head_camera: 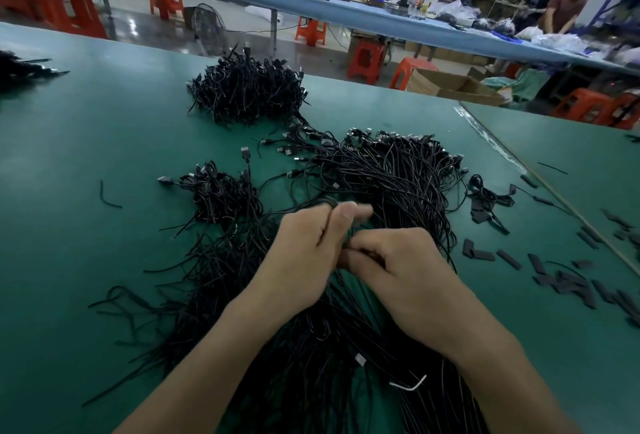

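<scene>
Black cable (pixel 329 202), head view: your left hand (pixel 304 253) and right hand (pixel 401 274) meet, fingers curled, both pinching it above the loose cable heap (pixel 391 177) on the green table (pixel 86 142). Tied bundles (pixel 247 90) lie beyond, and black strips (pixel 554 281) lie to your right.

Orange plastic stools (pixel 365 59) stand on a glossy grey floor (pixel 239 23) beneath a long blue workbench (pixel 346 14).
</scene>
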The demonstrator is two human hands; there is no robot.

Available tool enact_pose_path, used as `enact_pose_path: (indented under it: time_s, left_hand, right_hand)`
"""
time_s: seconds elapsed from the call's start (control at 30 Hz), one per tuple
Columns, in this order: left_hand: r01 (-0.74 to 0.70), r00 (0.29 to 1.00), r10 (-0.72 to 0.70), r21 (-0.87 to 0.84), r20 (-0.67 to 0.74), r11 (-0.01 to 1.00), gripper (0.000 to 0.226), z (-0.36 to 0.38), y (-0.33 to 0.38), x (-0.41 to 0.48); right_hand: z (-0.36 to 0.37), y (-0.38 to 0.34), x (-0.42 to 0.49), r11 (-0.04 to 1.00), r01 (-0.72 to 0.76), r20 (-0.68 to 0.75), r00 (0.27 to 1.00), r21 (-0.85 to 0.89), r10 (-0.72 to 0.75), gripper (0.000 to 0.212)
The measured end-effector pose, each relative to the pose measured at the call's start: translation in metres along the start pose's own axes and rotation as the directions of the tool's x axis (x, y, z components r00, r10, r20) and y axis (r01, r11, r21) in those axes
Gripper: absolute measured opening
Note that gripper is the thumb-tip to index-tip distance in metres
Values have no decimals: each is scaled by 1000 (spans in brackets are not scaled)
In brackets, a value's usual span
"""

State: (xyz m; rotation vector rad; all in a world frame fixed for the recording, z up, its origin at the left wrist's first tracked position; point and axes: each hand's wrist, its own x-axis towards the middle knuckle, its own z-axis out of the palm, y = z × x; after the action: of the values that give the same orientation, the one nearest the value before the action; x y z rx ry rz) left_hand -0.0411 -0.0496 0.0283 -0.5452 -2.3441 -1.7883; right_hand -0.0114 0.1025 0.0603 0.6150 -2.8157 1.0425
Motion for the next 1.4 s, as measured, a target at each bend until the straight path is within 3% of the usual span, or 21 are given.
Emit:
enact_pose_path:
  time_s: [0.1,0.2,0.3,0.4,0.5,0.6,0.7,0.77,0.83,0.9,0.93,1.03,1.13,1.3,1.4]
  left_hand:
    - [224,959,-202,-98,200,970,58,-6,8,0]
    - [391,854,-303,-136,423,910,65,-13,17,-4]
    - [437,818,-238,-297,523,849,58,-21,19,-4]
    - [520,800,-111,-589,589,618,55,-30,20,-1]
    - [478,863,-69,-763,501,436,52,-31,19,3]
    - [308,951,-164,-793,261,526,49,-24,15,4]
    - [142,986,-162,-677,34,722,50,-15,4,4]
    - [42,988,-108,-486,-110,873,48,-11,-2,5]
    - [-30,987,2,-172,-158,985,47,-10,-6,5]
    - [-27,998,32,94,-49,995,45,-8,-5,3]
    - [8,1000,-11,116,25,993,44,-7,-4,2]
    - [182,958,-165,-49,236,982,59,-8,5,-2]
    - [321,885,-247,-134,394,937,66,-10,12,-3]
    - [367,836,-197,-255,512,895,61,-20,13,-5]
    - [444,791,-153,-383,593,810,56,-23,11,-5]
  right_hand:
    - [-10,0,1,999,7,-127,992,53,0,32]
    - [-16,3,3,984,41,-241,971,173,2,30]
    - [-12,7,6,947,83,-246,969,309,-5,30]
    - [-1,10,5,909,-9,-211,972,416,106,35]
    - [13,10,1,913,-135,-109,976,384,189,33]
    - [26,3,-1,937,-144,1,988,318,151,31]
    - [28,-4,-5,956,-137,99,988,260,115,24]
    - [23,-6,-6,968,-138,140,984,209,110,21]
    - [16,-8,-5,994,-70,133,989,85,59,23]
    - [7,-10,-3,1000,7,73,997,-1,-7,21]
    - [2,-10,-2,999,35,32,999,-13,-35,18]
    - [-13,-4,-1,999,47,-81,996,-23,-48,5]
    - [-19,3,-1,992,42,-189,982,120,-19,10]
    - [-14,6,-1,904,18,-57,998,428,7,4]
    - [-12,4,-1,859,45,-26,999,509,-37,5]
